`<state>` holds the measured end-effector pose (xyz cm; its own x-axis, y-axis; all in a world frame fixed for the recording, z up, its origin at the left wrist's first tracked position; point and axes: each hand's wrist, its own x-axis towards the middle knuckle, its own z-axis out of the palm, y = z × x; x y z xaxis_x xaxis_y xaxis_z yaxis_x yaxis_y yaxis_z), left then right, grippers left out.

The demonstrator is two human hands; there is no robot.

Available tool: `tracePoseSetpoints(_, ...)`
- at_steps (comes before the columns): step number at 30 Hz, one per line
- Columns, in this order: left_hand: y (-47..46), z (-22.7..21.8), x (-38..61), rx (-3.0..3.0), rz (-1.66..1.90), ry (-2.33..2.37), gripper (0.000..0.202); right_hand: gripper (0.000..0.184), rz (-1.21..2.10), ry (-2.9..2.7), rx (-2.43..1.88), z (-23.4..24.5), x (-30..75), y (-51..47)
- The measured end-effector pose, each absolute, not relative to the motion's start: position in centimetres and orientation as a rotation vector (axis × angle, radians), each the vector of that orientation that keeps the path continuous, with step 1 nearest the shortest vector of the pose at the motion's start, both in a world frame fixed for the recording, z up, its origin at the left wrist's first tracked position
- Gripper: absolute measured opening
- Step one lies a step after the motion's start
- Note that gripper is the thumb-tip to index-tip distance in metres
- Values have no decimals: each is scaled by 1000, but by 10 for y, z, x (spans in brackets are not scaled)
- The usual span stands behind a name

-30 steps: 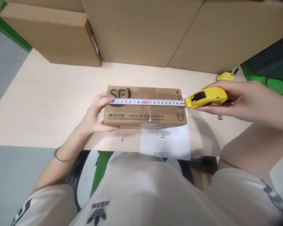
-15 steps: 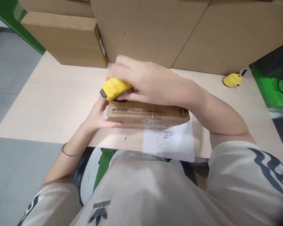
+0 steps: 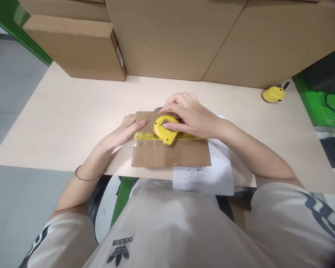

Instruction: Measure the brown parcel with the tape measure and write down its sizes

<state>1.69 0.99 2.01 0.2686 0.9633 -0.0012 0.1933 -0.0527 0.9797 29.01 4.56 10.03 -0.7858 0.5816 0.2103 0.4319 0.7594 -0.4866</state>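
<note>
A small cardboard box [image 3: 153, 154] lies flat before me, a strip of yellow printed tape across its upper face. My left hand [image 3: 128, 130] grips the box's left end, thumb on top, its other fingers mostly hidden behind the edge. On the box is a yellow tape measure [image 3: 170, 137], held in my right hand [image 3: 188, 113] with the thumb on its side near the grey button. The right fingers reach over the box's far edge. Under the box's right side sticks out a white sheet of paper [image 3: 203, 182] with handwriting.
Large cardboard boxes [image 3: 173, 41] stand along the table's far side, with a flatter carton [image 3: 75, 52] at left. A second yellow tape measure [image 3: 273, 94] rests at the far right. The pale table [image 3: 53, 123] ends close to my body.
The box has turned from showing its printed side to lying with its taped face up. My right hand has brought the tape measure down and rightward onto it. My left hand still grips the left end.
</note>
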Motion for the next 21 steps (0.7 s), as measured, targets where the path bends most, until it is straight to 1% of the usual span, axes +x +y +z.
tracePoseSetpoints(2, 9, 20, 26, 1322, 887, 989, 48, 46, 522, -2380, -954, 101, 309, 46)
tracePoseSetpoints(4, 7, 19, 36, 1190, 940, 914, 50, 42, 446, -2178, -1288, 103, 333, 45)
tracePoseSetpoints(7, 4, 11, 45, 1054, 1079, 929, 47, 37, 346, -2191, -1869, 88, 365, 43)
tracePoseSetpoints(10, 4, 2, 47, 957, 1153, 1002, 43, 33, 530, -2270, -2165, 54, 380, 39)
tracePoseSetpoints(12, 5, -2, 45, 927, 1169, 1039, 41, 30, 667, -2217, -2195, 33, 384, 37)
tracePoseSetpoints(15, 6, -4, 44, 935, 1164, 1060, 37, 29, 835, -2137, -2035, 17, 391, 37)
tracePoseSetpoints(19, 4, -6, 46, 914, 1196, 1056, 32, 44, 1139, -1870, -1727, 9, 406, 38)
tracePoseSetpoints(21, 4, -7, 48, 889, 1236, 1043, 30, 49, 1223, -1700, -1611, 0, 408, 37)
